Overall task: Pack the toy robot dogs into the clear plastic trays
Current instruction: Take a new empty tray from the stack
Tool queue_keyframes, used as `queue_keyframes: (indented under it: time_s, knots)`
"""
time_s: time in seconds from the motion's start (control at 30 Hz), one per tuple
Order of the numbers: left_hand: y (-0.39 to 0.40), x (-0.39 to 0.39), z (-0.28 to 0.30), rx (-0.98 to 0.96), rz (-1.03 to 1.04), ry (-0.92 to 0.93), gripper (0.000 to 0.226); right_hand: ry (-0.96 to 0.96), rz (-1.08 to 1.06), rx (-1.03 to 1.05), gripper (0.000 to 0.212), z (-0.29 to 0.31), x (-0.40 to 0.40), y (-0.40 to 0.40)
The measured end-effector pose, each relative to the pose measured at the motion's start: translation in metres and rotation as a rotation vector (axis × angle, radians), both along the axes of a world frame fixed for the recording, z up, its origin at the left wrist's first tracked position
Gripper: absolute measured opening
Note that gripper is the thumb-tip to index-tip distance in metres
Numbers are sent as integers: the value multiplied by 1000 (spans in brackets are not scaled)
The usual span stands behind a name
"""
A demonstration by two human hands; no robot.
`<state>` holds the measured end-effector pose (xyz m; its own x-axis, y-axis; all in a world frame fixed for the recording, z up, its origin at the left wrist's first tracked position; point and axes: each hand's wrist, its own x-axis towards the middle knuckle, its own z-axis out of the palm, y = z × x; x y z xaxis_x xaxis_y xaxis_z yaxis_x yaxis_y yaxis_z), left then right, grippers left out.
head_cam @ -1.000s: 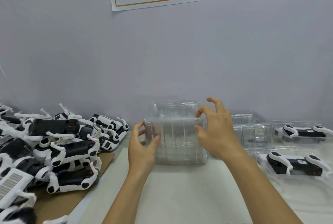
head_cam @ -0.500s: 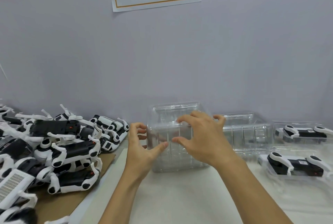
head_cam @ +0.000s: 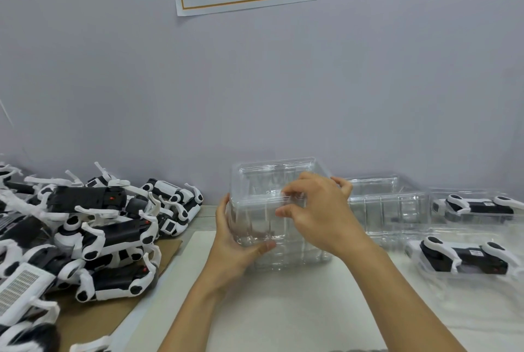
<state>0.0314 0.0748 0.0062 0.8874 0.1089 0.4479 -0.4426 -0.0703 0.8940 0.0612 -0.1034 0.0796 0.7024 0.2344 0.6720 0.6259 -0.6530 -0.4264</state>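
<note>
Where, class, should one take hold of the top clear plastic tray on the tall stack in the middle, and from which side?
Probably at its thin rim along the near top edge of the tall stack of clear plastic trays, coming from above and in front. The trays nest tightly, so only the lip offers purchase. The right hand pinches there, while the left hand steadies the stack's left wall.

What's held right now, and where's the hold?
Both hands are on the stack of clear trays: the left hand grips its left side wall, and the right hand curls over the top rim, fingertips at the uppermost tray's front edge.
</note>
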Motion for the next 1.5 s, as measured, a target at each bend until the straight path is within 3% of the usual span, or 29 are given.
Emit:
queue_keyframes:
  time_s: [0.3, 0.63, 0.77, 1.2, 1.5]
  knots:
    - [0, 2, -6, -1, -8, 115, 111, 18, -38, 64, 13, 3, 1, 1]
    - [-3, 0, -7, 11, 33, 87, 96, 36, -30, 98, 14, 8, -4, 2]
    - [-4, 0, -6, 0, 31, 105, 107, 8, -19, 118, 17, 11, -6, 1]
    - [-2, -1, 6, 3, 93, 105, 95, 17, 0, 60, 11, 14, -1, -8]
    - [-3, 3, 4, 131, 169, 143, 86, -92, 27, 184, 8, 21, -6, -10]
